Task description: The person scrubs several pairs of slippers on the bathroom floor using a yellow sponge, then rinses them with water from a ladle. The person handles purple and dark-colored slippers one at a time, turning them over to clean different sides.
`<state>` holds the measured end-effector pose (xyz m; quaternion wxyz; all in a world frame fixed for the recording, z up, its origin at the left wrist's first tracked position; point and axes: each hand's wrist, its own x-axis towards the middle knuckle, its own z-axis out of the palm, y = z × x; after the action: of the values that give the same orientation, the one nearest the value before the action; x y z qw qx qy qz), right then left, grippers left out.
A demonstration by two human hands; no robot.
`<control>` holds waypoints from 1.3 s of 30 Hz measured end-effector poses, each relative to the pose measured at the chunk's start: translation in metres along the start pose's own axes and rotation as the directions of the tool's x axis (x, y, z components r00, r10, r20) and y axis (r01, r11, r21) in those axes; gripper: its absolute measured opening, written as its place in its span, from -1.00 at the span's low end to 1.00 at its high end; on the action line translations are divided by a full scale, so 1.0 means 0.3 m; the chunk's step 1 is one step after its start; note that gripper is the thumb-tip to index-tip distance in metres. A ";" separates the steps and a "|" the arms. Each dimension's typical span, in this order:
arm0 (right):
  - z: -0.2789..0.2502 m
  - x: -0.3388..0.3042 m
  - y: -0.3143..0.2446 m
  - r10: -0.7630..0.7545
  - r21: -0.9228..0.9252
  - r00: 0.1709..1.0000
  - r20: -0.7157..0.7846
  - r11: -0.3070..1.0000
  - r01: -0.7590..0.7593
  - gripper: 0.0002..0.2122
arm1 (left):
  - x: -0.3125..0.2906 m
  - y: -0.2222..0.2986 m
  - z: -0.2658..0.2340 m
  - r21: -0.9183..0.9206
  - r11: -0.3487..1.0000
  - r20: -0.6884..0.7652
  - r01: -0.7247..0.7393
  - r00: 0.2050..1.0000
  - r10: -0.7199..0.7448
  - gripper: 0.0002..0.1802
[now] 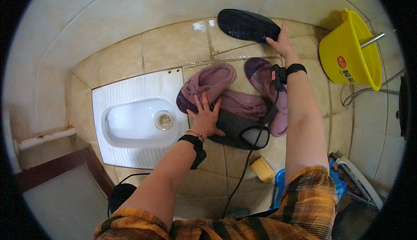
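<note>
My right hand (282, 44) reaches far forward and grips one end of a dark slipper (243, 25), whose black sole faces up near the wall. My left hand (206, 117) has its fingers spread over a pink-purple slipper (217, 78) and a dark grey slipper (232, 129). The fingertips lie by the purple slipper's dark toe; the palm is over the grey one. Another purple slipper (243, 104) lies between them, partly covered. A further purple slipper (259, 76) lies under my right wrist, partly hidden by the arm.
A white squat toilet (130, 155) is set in the tiled floor at left. At right stands a yellow bucket (343, 57) with a metal rod in it. A yellow soap block (262, 169) lies near a blue object (279, 183). A black cable (240, 181) runs across the floor.
</note>
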<state>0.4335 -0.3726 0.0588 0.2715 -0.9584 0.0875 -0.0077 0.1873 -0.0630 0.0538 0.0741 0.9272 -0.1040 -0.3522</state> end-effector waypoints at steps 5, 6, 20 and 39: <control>0.040 -0.071 -0.105 -0.195 -0.525 0.967 0.165 0.812 0.253 -0.44 | -0.003 0.003 -0.002 -0.008 1.000 -0.026 -0.005 1.000 0.005 0.51; 0.041 -0.090 -0.119 -0.165 -0.483 0.980 0.115 0.853 0.200 -0.55 | -0.004 0.004 -0.002 -0.024 1.000 -0.021 -0.002 1.000 0.002 0.51; 0.070 -0.349 -0.163 -0.423 -0.393 0.862 0.279 0.769 0.504 -0.79 | -0.001 0.004 0.017 0.008 1.000 -0.048 -0.003 0.999 0.004 0.51; -0.222 -1.209 0.127 0.415 -0.086 0.845 0.339 0.908 -0.411 -0.64 | 0.042 -0.015 0.050 0.017 1.000 -0.087 -0.019 0.996 0.020 0.54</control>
<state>0.0661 -0.3767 0.1075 0.2730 -0.9043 0.2419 0.2216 0.1870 -0.0625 0.0337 0.0745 0.9411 -0.1125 -0.3100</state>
